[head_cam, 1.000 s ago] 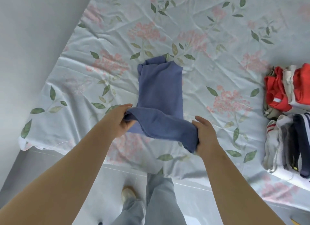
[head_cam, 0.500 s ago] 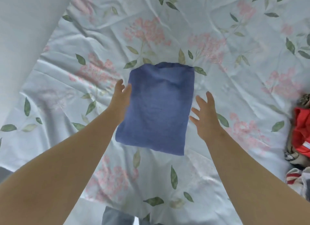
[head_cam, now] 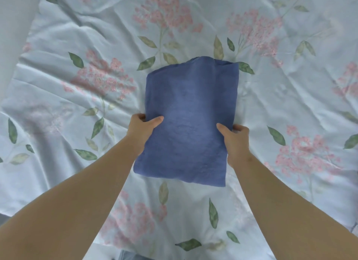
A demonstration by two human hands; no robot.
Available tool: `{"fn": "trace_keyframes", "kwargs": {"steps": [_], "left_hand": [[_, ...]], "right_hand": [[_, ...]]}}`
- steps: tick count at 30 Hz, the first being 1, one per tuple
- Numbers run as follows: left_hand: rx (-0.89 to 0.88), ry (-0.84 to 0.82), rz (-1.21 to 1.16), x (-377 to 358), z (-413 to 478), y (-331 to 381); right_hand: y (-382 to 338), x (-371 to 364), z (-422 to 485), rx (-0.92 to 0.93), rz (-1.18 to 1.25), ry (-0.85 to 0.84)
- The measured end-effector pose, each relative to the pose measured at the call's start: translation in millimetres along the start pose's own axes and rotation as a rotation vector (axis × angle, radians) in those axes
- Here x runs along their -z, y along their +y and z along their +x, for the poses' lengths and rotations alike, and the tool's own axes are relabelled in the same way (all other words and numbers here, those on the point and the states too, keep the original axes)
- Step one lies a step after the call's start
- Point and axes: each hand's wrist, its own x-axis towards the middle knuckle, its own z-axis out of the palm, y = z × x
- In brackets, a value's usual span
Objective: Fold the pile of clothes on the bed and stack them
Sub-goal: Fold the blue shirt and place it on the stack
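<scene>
1. Blue folded garment (head_cam: pixel 189 120) at centre frame: a tidy rectangle on the floral bed sheet (head_cam: pixel 290 104), far edge at upper centre. Cannot tell whether the near edge is clear of the sheet.
2. Left grip (head_cam: pixel 143 128) clasping the garment's left edge, thumb on top, fingers tucked beneath. Right grip (head_cam: pixel 235 141) clasping the right edge the same way.
3. Judged step: lifting the folded piece for carrying to the stack. Stack out of frame.
4. Slide fingers further under before raising, to support all layers from below.
5. Raise both sides together and level.
6. Soft cloth, likely to droop at the unsupported lower end. Keep light tension across the middle to hold the fold shut.
7. Set down flat, edges squared with whatever lies beneath.
</scene>
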Motion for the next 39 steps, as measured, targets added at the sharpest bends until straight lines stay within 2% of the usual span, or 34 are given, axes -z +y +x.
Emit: {"fn": "trace_keyframes", "kwargs": {"steps": [2,6,10,13,17,19,21,24,27,30,32,36,39], "left_hand": [[-0.01,-0.049,-0.037,-1,3,9],[0.022,-0.176,0.004,-4,4,23],[0.047,-0.268,-0.098,6,-4,39],[-0.064,-0.35,-0.202,21,-24,59],[-0.319,-0.389,-0.273,42,-57,84],[-0.439,-0.372,-0.228,50,-71,88],[-0.48,-0.331,-0.102,52,-80,81],[-0.333,-0.335,0.069,48,-82,53],[-0.123,-0.414,0.19,36,-76,9],[-0.004,-0.363,0.392,27,-68,-32],[0.011,-0.335,0.352,23,-66,-45],[-0.03,-0.2,0.025,14,-62,-36],[-0.134,-0.169,0.023,7,-58,-26]], "right_hand": [[-9,-4,4,-0.001,0.042,-0.025],[-27,-8,2,-0.127,0.018,-0.139],[-44,-4,-11,-0.158,0.152,-0.173],[-69,7,-31,-0.025,0.21,-0.217],[-103,30,-66,0.194,0.26,-0.299],[-108,40,-80,0.288,0.273,-0.337],[-101,46,-88,0.338,0.241,-0.342],[-68,51,-88,0.286,0.042,-0.304],[-14,54,-78,0.095,-0.221,-0.251],[27,57,-75,-0.124,-0.402,-0.31],[37,55,-75,-0.16,-0.363,-0.298],[30,45,-64,-0.137,-0.213,-0.188],[23,41,-52,-0.069,-0.214,-0.113]]}}
